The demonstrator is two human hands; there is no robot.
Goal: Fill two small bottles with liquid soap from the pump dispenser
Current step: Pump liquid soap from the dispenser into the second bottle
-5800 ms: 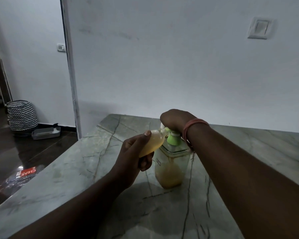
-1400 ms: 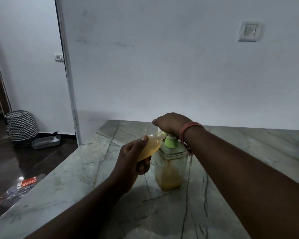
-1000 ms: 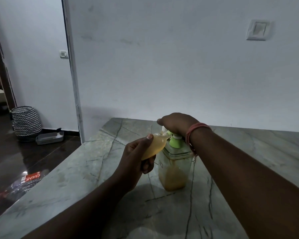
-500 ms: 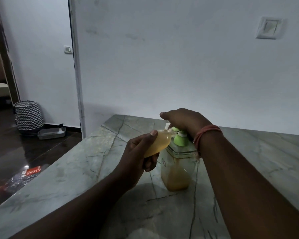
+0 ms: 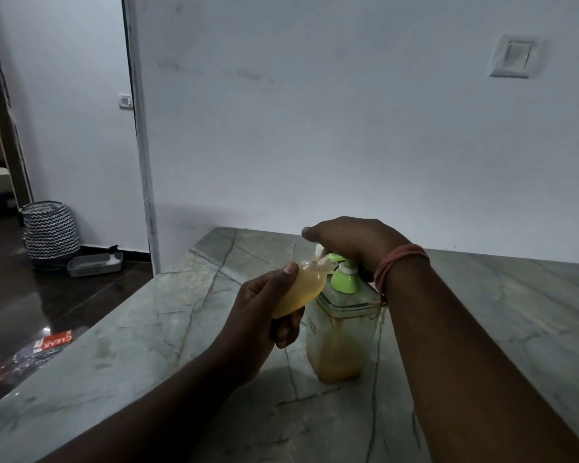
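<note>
On a marble counter [image 5: 482,312], the left hand [image 5: 261,315] grips a tilted, nearly full small bottle [image 5: 301,289] at the nozzle while the right hand [image 5: 351,242] presses the pump dispenser [image 5: 340,329]; another pump could overflow soap.

Dim white wall [image 5: 348,128], glossy dark floor [image 5: 30,295]

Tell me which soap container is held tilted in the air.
The small bottle in the left hand; the pump dispenser stands upright on the counter.
</note>
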